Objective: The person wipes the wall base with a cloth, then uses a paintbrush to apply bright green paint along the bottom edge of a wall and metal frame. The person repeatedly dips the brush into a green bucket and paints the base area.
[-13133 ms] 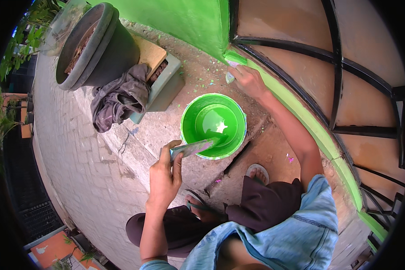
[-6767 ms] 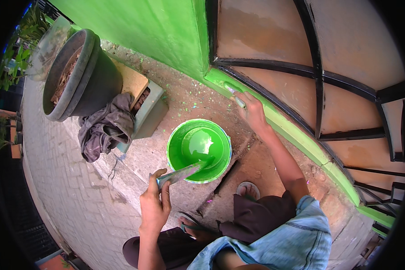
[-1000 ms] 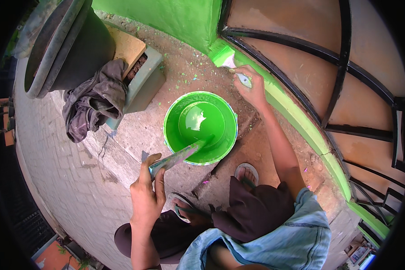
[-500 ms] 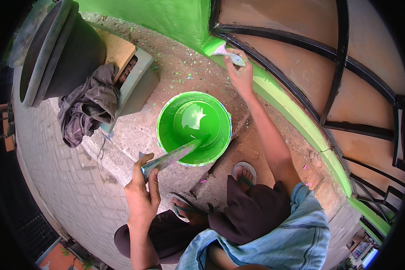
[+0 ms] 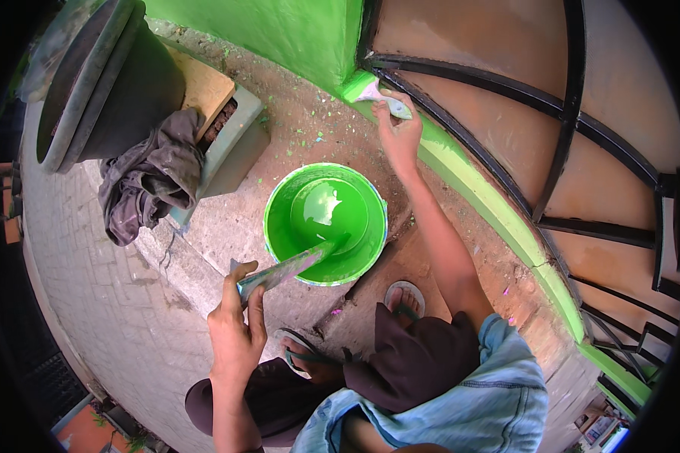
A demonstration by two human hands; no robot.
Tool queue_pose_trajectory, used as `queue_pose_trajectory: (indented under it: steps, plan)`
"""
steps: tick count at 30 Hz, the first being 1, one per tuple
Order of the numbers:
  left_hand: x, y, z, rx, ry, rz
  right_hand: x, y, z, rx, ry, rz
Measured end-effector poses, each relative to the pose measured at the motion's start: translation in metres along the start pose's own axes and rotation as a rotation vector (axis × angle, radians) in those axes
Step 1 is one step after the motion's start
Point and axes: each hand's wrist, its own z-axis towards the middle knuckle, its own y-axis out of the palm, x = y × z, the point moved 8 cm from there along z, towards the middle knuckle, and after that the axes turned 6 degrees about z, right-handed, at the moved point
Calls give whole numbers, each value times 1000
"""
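Observation:
My right hand (image 5: 397, 130) grips a paintbrush (image 5: 391, 104) by its pale, paint-stained handle. Its bristles press on the green ledge (image 5: 446, 149) at the foot of the wall corner, where the paint is brighter. Between thumb and fingers, my left hand (image 5: 236, 321) pinches the near end of a flat paint-smeared stick (image 5: 283, 270). The stick's far end dips into a bucket (image 5: 272, 219) of bright green paint (image 5: 310, 209), so its tip is hidden. The bucket stands upright on the paving, in front of my sandalled feet.
At the left, a large dark plant pot (image 5: 132, 90) stands on a block, with a crumpled dark cloth (image 5: 155, 170) hanging beside it. A green wall (image 5: 280, 38) rises ahead. Black metal bars (image 5: 468, 75) over brown panels line the right. Paint flecks dot the ground.
The brush and my right hand have moved slightly down, the bristles still on the ledge near the corner. My left hand keeps the stick in the bucket. The whole view has shifted a little.

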Motion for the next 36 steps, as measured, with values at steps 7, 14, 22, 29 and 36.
queue_pose_trajectory:
  steps: [7,14,22,29,36]
  plan:
    - [-3,1,-1,-25,-44,4,28,-12,-2,71,119,226]
    - [0,1,0,-10,-9,-1,56,-2,-17,87,441,745]
    - [-2,1,1,-13,-19,-3,74,-3,-26,162,604,989]
    - [-6,0,0,-35,-56,9,75,-3,-26,111,582,1067]
    - [-5,2,1,-34,-52,-5,64,-18,-5,105,539,902]
